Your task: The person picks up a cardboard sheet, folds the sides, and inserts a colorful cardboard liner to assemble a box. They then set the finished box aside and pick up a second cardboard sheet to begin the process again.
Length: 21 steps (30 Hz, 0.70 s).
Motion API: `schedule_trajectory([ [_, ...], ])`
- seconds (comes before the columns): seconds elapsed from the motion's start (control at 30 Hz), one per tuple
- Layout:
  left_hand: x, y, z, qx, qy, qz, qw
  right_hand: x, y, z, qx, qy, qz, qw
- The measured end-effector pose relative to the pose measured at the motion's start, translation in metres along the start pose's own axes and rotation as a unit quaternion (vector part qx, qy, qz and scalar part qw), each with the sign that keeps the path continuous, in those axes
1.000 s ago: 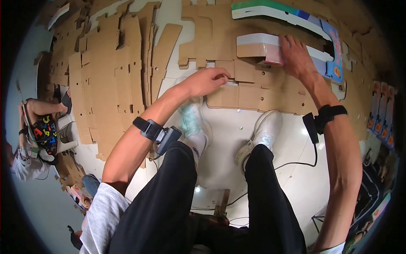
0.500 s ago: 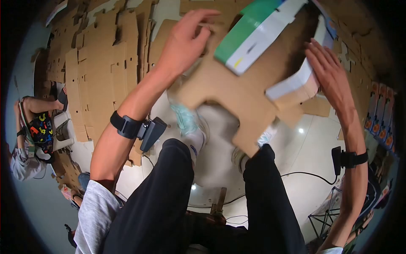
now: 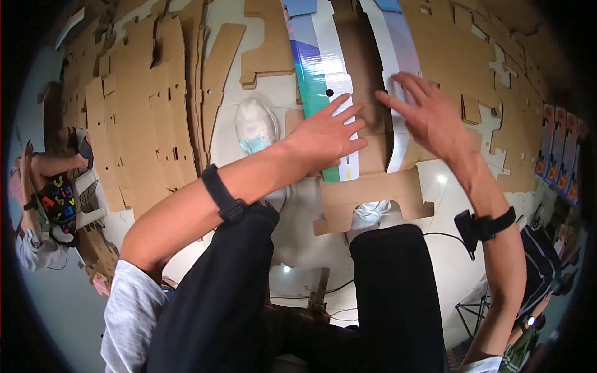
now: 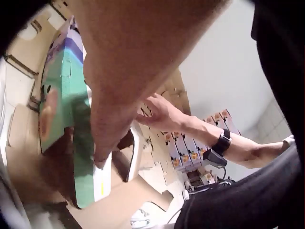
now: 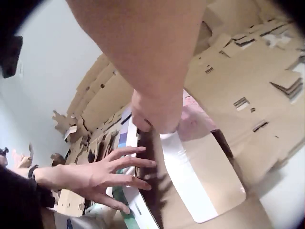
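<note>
A printed cardboard carton, partly folded, lies lengthwise in front of me in the head view. Its left side wall (image 3: 311, 46) is green, purple and white with a round hole; the right side wall (image 3: 398, 46) is white and pale purple. Spread over the left wall's white strip is my left hand (image 3: 329, 137), fingers straight. My right hand (image 3: 429, 118) lies at the right wall, thumb and fingers extended along its upper edge. Between the walls shows the brown inside. A notched brown flap (image 3: 385, 186) extends from the carton's near end, over one shoe.
Flat brown cardboard sheets (image 3: 137, 118) lie piled on the left, with more cut cardboard (image 3: 451, 68) on the right. Several printed boxes (image 3: 556, 155) stand at the far right. Another person (image 3: 46, 193) sits at the left edge. A black cable (image 3: 444, 236) runs beside my right knee.
The carton has swung round from lying crosswise to pointing away from me. My left hand has come onto its left wall, and my right hand has moved back up along the right wall.
</note>
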State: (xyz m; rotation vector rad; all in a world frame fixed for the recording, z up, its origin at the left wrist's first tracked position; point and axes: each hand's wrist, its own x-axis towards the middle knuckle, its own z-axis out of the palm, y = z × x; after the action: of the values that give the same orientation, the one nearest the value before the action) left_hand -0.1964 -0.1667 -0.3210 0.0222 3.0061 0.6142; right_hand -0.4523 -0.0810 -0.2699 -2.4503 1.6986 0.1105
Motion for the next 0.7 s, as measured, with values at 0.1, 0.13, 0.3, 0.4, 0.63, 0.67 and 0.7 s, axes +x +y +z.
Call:
schedule_trajectory([
  [0.1, 0.006, -0.005, 0.004, 0.001, -0.039, -0.008, 0.999, -0.015, -0.030, 0.006, 0.108, -0.006, 0.063, 0.992],
  [0.13, 0.010, -0.007, 0.002, 0.004, -0.053, -0.009, 0.999, -0.015, -0.032, 0.009, 0.063, -0.021, 0.043, 0.997],
  [0.3, 0.019, -0.028, -0.002, -0.077, 0.003, 0.011, 0.997, -0.014, -0.030, 0.026, -0.012, 0.032, 0.026, 0.999],
  [0.4, 0.023, -0.037, -0.019, -0.116, 0.036, 0.005, 0.993, -0.004, -0.023, 0.013, 0.014, 0.048, 0.038, 0.998],
  [0.63, 0.021, -0.050, -0.026, -0.131, 0.068, -0.002, 0.989, 0.017, -0.028, 0.013, -0.048, 0.043, 0.054, 0.996],
  [0.67, 0.021, -0.052, -0.029, -0.130, 0.070, -0.003, 0.989, 0.017, -0.026, 0.024, -0.044, 0.058, 0.055, 0.996],
  [0.7, 0.021, -0.053, -0.033, -0.102, 0.040, -0.003, 0.994, 0.016, -0.025, 0.031, -0.039, 0.072, 0.056, 0.995],
])
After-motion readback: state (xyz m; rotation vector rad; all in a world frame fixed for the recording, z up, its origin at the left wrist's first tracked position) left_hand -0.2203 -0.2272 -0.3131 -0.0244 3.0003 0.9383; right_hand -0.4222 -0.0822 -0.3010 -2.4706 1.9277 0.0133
